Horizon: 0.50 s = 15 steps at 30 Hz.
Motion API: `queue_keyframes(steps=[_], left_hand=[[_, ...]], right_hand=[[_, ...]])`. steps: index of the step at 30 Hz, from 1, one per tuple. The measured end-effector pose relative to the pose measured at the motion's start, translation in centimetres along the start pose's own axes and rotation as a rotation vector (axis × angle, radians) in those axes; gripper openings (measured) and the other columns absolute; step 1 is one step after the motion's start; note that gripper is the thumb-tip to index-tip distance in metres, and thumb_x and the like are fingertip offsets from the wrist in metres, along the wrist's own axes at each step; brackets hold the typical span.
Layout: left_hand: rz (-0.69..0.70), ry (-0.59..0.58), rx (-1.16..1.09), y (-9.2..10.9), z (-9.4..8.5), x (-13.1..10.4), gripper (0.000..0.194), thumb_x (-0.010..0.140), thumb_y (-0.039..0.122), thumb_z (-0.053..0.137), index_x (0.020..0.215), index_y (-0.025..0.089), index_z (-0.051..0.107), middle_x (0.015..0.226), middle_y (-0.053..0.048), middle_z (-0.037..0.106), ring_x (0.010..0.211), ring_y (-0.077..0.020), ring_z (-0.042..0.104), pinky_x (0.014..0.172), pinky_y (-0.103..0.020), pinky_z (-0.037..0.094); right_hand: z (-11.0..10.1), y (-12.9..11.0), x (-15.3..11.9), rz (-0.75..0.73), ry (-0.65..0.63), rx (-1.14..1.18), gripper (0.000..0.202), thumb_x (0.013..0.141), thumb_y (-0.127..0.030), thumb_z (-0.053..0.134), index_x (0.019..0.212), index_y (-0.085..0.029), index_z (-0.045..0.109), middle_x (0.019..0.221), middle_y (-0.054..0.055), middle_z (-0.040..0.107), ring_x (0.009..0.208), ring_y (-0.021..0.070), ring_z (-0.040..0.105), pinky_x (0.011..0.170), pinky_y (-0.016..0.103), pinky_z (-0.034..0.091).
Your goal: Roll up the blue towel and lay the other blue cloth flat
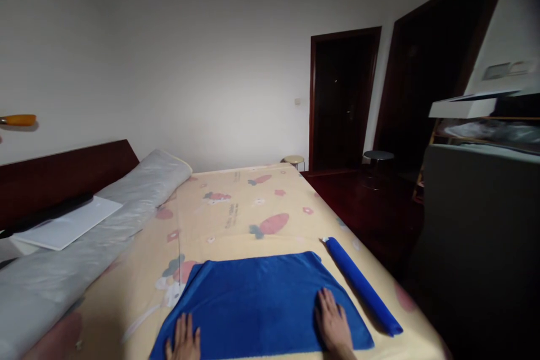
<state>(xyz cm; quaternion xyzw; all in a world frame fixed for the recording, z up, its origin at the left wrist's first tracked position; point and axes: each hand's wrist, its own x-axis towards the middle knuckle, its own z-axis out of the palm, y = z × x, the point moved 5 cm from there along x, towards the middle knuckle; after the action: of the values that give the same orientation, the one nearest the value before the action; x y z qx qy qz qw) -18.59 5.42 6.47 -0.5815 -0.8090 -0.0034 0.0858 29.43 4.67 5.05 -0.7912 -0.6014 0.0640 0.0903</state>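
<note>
A blue cloth (257, 304) lies spread on the patterned bed sheet (236, 191), its far corners slightly folded or bent in. On the cloth's near left part rests my left hand (184, 340), fingers apart and flat. My right hand (333, 320) lies flat on the near right part with its fingers stretched forward. Neither hand grips anything. To the right of the cloth, a long blue roll (363, 287), which looks like rolled cloth, lies at a slant with a small white tag at its far end.
A rolled grey quilt or mat (97, 236) runs along the left by the dark headboard (67, 166), with a white flat object (71, 222) on it. Two stools (378, 155) stand beyond the bed. A dark grey cabinet-like block (481, 247) stands at the right, under a white box (464, 107).
</note>
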Motion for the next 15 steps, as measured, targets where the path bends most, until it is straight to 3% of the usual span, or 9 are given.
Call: queue_keyframes(steps=[3,5,8,11,13,15], left_hand=[[0.249,-0.091,-0.123,8.8,-1.7,-1.7,0.056,0.09,0.03,0.016,0.145,0.023,0.03,0.156,-0.001,0.03,0.144,-0.0173,0.028,0.117,-0.043,0.031],[0.345,-0.149,-0.24,14.1,-2.2,-2.9,0.058,0.088,0.026,0.016,0.145,0.028,0.028,0.156,0.003,0.029,0.144,-0.0159,0.025,0.118,-0.041,0.03],[0.466,-0.291,-0.358,19.8,-1.6,-4.4,0.063,0.083,0.019,0.022,0.143,0.035,0.03,0.154,0.011,0.029,0.143,-0.0126,0.024,0.119,-0.034,0.027],[0.54,-0.324,-0.403,20.8,-1.1,-4.1,0.061,0.084,0.022,0.022,0.143,0.036,0.031,0.154,0.012,0.028,0.144,-0.0123,0.023,0.12,-0.035,0.025],[0.515,-0.295,-0.363,18.5,-0.9,-2.8,0.057,0.087,0.031,0.023,0.143,0.035,0.03,0.155,0.01,0.026,0.144,-0.0145,0.023,0.121,-0.041,0.025],[0.382,-0.232,-0.285,14.0,-0.5,-0.7,0.056,0.089,0.037,0.018,0.145,0.033,0.027,0.156,0.006,0.024,0.145,-0.016,0.023,0.12,-0.046,0.026]], right_hand=[[0.0,-8.1,-1.6,-0.253,-0.105,0.171,0.057,0.092,-0.036,0.024,0.145,-0.017,0.035,0.156,0.007,0.025,0.145,0.0225,0.021,0.119,0.046,0.022],[0.5,-12.5,-2.6,-0.385,-0.171,0.278,0.056,0.092,-0.037,0.027,0.145,-0.02,0.035,0.156,0.006,0.025,0.145,0.0221,0.021,0.119,0.046,0.022],[1.5,-16.1,-3.2,-0.489,-0.273,0.358,0.056,0.091,-0.032,0.03,0.146,-0.025,0.032,0.156,0.004,0.026,0.145,0.0212,0.023,0.119,0.046,0.023],[1.6,-15.2,-2.1,-0.471,-0.266,0.347,0.055,0.091,-0.032,0.032,0.146,-0.027,0.032,0.155,0.003,0.027,0.145,0.0215,0.023,0.119,0.047,0.022],[1.0,-12.0,-0.6,-0.399,-0.188,0.305,0.054,0.092,-0.04,0.033,0.145,-0.026,0.035,0.155,0.003,0.028,0.145,0.023,0.024,0.119,0.049,0.022],[0.2,-7.3,1.0,-0.279,-0.09,0.24,0.057,0.092,-0.048,0.031,0.144,-0.025,0.036,0.155,0.004,0.029,0.144,0.0234,0.024,0.119,0.049,0.022]])
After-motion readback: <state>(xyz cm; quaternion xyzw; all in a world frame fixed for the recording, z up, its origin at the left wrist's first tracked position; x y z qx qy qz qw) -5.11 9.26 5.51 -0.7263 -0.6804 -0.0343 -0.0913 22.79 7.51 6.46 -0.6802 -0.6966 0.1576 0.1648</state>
